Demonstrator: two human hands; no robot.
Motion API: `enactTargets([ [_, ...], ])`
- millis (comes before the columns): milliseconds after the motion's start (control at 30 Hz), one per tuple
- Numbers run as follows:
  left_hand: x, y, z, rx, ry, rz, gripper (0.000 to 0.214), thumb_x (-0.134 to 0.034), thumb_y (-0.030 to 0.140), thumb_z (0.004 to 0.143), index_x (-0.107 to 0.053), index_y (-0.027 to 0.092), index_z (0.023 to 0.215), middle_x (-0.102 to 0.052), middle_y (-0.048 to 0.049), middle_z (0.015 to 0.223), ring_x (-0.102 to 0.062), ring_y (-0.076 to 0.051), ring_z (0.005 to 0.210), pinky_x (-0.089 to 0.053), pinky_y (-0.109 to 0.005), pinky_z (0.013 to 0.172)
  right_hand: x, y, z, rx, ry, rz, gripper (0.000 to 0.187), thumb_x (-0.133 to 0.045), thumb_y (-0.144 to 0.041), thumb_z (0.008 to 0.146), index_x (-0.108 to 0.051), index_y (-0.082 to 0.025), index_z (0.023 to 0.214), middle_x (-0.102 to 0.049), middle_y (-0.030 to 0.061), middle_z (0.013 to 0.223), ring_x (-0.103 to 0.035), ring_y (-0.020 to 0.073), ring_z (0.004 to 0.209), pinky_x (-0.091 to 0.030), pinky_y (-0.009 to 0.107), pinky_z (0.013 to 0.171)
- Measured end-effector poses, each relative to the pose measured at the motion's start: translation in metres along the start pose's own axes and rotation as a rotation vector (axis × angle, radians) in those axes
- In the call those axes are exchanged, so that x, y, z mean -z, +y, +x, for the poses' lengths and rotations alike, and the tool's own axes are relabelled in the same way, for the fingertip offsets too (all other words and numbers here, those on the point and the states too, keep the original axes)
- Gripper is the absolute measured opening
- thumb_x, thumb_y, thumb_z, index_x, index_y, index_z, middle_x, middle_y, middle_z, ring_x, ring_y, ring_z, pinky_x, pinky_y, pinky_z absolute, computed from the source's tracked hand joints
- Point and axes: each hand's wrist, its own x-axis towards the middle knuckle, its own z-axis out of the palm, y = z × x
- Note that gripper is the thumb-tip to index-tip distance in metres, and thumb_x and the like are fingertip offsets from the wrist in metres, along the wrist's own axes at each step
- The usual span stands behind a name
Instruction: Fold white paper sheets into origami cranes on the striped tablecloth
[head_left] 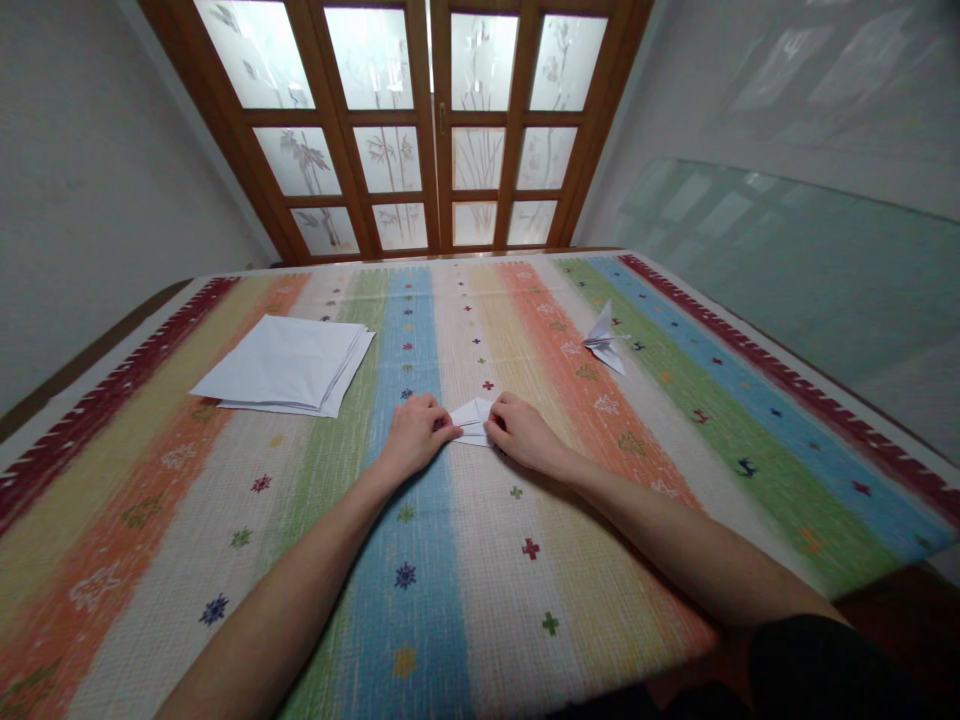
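A small folded piece of white paper [472,420] lies on the striped tablecloth between my two hands. My left hand [415,432] pinches its left side, thumb and fingers closed together. On the opposite side, my right hand [523,430] grips the paper's right edge, fingers curled in. Creases show on the paper's upper face, while both its ends are hidden under my fingers. Farther off to the right stands a folded paper crane [604,342], its pointed wings spread. A stack of white paper sheets [281,362] rests to the left, slightly askew.
The striped tablecloth [495,560] covers the whole table. Beyond its far edge are wooden doors [439,150] with frosted panes. A glass panel [795,270] leans along the right wall, and a plain wall rises on the left.
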Motion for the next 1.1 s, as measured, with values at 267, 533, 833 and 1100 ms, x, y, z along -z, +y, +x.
enactTargets([
  [267,0.005,-0.006,-0.001,0.010,0.018,0.041,0.023,-0.068,0.039,0.078,-0.070,0.020,0.065,-0.059,-0.0052,0.080,-0.052,-0.022,0.082,-0.036,-0.033,0.072,0.000,-0.003,0.001,-0.011,-0.001,-0.036,0.019,-0.052,-0.014,0.086,-0.057,-0.016,0.067,-0.056,0.0067,0.081,-0.049,0.0148,0.071,-0.038,0.028,0.067],
  [533,0.013,-0.014,0.002,0.071,0.017,0.056,0.025,-0.073,0.042,0.069,-0.069,0.020,0.057,-0.061,-0.0058,0.078,-0.052,-0.023,0.079,-0.035,-0.033,0.069,0.000,0.003,0.000,-0.044,0.007,-0.094,0.021,-0.057,-0.021,0.087,-0.057,-0.016,0.066,-0.057,0.0065,0.080,-0.051,0.0154,0.071,-0.038,0.028,0.066],
  [833,0.035,-0.033,0.005,0.102,-0.139,0.053,0.024,-0.075,0.038,0.063,-0.064,0.021,0.051,-0.063,-0.0061,0.069,-0.056,-0.022,0.066,-0.035,-0.030,0.060,-0.001,0.005,0.000,-0.032,0.020,-0.095,0.021,-0.058,-0.020,0.086,-0.057,-0.017,0.065,-0.057,0.0060,0.079,-0.052,0.0161,0.072,-0.038,0.028,0.066],
  [1100,0.057,0.009,-0.005,-0.080,-0.015,0.012,0.027,-0.051,0.034,0.084,-0.065,0.017,0.100,-0.068,-0.0110,0.102,-0.061,-0.026,0.095,-0.045,-0.037,0.085,0.000,0.004,-0.002,-0.047,0.021,-0.067,0.021,-0.059,-0.020,0.085,-0.056,-0.017,0.064,-0.055,0.0042,0.079,-0.052,0.0148,0.071,-0.037,0.027,0.066],
])
